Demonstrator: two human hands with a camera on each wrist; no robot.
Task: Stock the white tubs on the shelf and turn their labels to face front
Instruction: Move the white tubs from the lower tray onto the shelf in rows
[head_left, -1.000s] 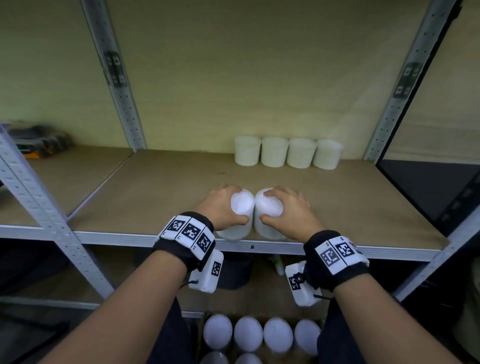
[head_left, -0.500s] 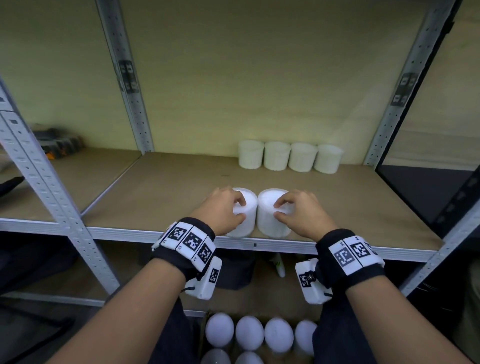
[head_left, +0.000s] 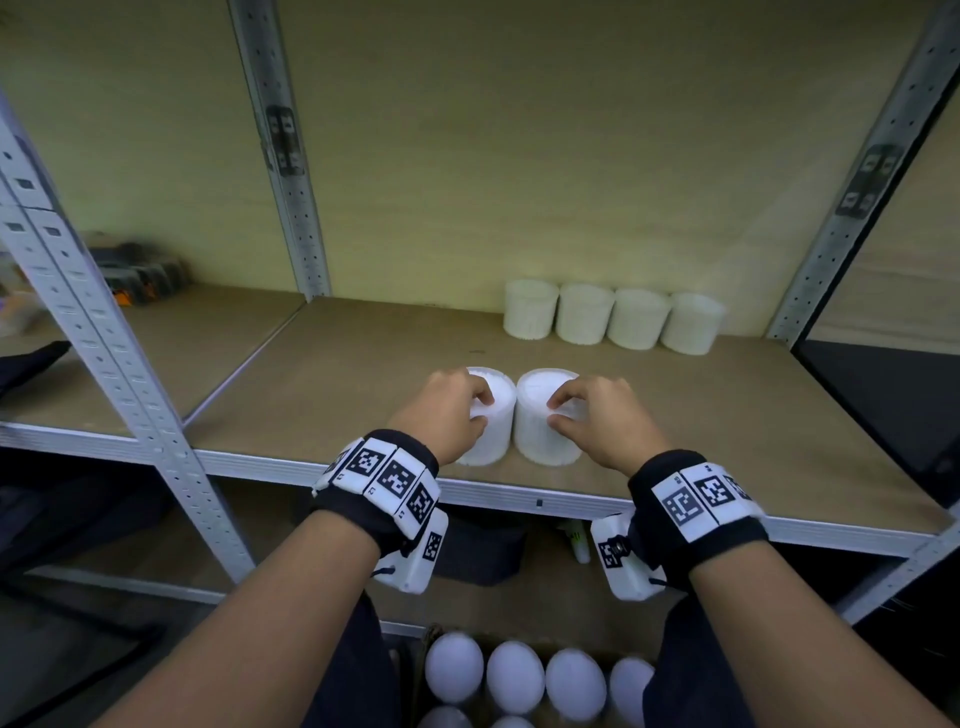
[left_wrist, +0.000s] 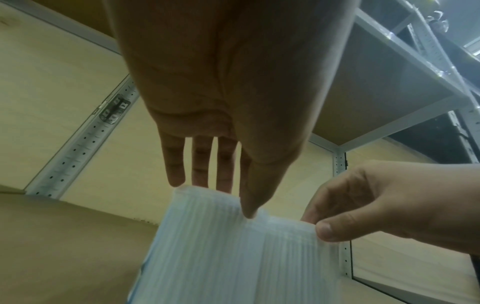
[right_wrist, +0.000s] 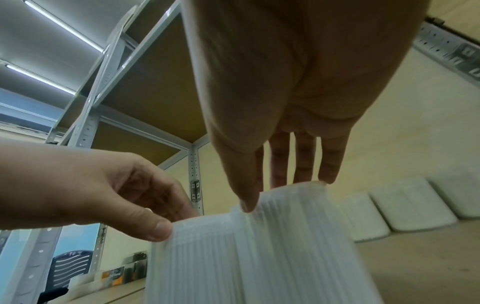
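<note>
Two tubs stood side by side, touching, near the front edge of the shelf (head_left: 322, 395). Your left hand (head_left: 447, 410) pinched the rim of the left tub (head_left: 491, 431) between thumb and fingertips from above, and your right hand (head_left: 608, 421) gripped the rim of the right tub (head_left: 535, 431) the same way. Four more tubs (head_left: 613, 319) sat in a row against the back wall, well apart from the pair. Below the shelf, further white lids (head_left: 514, 675) showed in a box. No label was visible on either held tub.
</note>
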